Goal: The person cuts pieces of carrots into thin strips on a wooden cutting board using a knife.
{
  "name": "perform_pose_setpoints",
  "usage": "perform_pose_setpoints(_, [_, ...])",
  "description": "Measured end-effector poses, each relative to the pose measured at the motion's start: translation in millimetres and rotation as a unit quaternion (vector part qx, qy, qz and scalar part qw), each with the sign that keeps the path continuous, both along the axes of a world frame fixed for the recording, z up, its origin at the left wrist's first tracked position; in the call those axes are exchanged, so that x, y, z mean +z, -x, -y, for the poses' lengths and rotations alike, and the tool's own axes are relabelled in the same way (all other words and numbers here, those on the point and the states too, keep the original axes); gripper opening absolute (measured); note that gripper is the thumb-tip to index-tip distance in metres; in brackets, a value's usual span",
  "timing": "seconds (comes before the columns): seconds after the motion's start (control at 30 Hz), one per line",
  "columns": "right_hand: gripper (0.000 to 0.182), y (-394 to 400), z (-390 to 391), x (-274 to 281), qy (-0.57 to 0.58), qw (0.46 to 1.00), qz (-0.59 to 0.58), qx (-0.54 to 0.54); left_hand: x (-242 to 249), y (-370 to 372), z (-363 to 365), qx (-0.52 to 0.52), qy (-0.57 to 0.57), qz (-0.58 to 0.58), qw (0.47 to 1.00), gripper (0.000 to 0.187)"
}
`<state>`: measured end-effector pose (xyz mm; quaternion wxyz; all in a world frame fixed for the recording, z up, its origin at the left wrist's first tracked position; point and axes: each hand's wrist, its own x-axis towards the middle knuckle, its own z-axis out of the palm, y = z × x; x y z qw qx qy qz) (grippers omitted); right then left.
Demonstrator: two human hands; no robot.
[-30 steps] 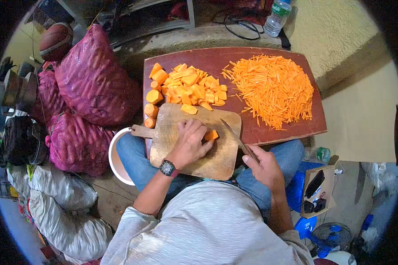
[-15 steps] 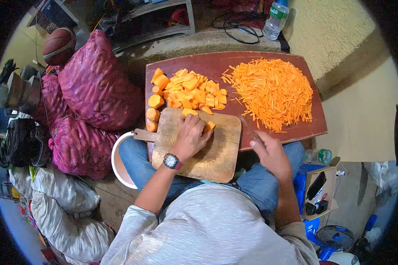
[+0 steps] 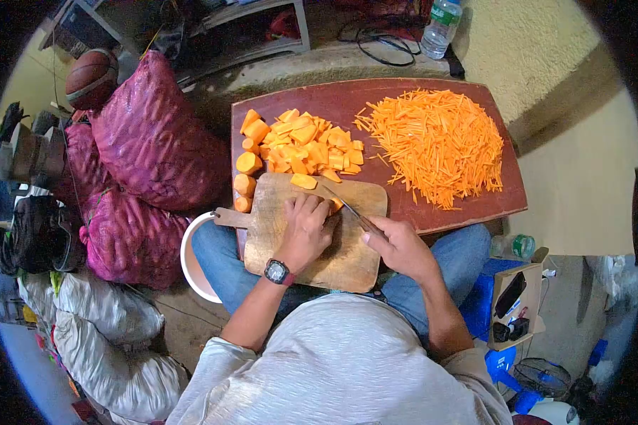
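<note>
My right hand (image 3: 404, 249) is wrapped round the handle of a knife (image 3: 359, 218), whose blade slants up and left over the cutting board. The blade lies against a carrot piece (image 3: 336, 205), which the bent fingers of my left hand (image 3: 306, 228) pin on the wooden cutting board (image 3: 276, 191). Those fingers partly cover the piece. Near the board's top edge lies a flat carrot slice (image 3: 304, 181). Beyond the board is a heap of carrot slices (image 3: 312, 142), with thicker carrot chunks (image 3: 248, 163) along its left side. A large mound of carrot strips (image 3: 436, 149) sits on the right.
The red table (image 3: 319, 94) carries the carrots and the far part of the board. A white basin (image 3: 188, 262) stands by my left leg. Pink mesh sacks (image 3: 159, 134) are at the left, white sacks (image 3: 106, 312) nearer. A box with small items (image 3: 514, 308) is at the right.
My right hand has moved left and brought the knife from beside the board onto the carrot piece. My left hand has drawn slightly nearer me, uncovering more of the flat slice.
</note>
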<state>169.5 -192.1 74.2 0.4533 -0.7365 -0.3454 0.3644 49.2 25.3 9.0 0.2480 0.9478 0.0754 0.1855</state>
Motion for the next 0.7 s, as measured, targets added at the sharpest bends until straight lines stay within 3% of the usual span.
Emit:
perform_pose_setpoints(0.13, [0.034, 3, -6, -2, -0.073, 0.997, -0.004, -0.037, 2, -3, -3, -0.008, -0.06, -0.007, 0.998, 0.043])
perform_pose_setpoints(0.23, [0.036, 8, -3, 4, -0.061, 0.995, 0.007, -0.074, -6, -19, -22, -0.006, -0.139, 0.02, 0.99, 0.039])
perform_pose_setpoints(0.4, [0.035, 13, 14, 15, -0.028, 0.997, 0.036, -0.061, 5, -32, -58, 0.031, -0.169, 0.104, 0.98, 0.033])
perform_pose_setpoints(0.5, [0.035, 19, 27, 17, -0.012, 0.998, 0.04, -0.035, 4, -12, -64, 0.072, -0.112, 0.071, 0.989, 0.032])
perform_pose_setpoints(0.57, [0.034, 26, 31, 21, -0.011, 0.999, 0.039, -0.021, 8, 16, -57, 0.03, 0.058, 0.046, 0.997, 0.038])
perform_pose_setpoints(0.7, [0.036, 34, 33, 17, -0.002, 0.999, -0.009, -0.031, 23, 53, -37, 0.002, 0.116, -0.041, 0.992, 0.045])
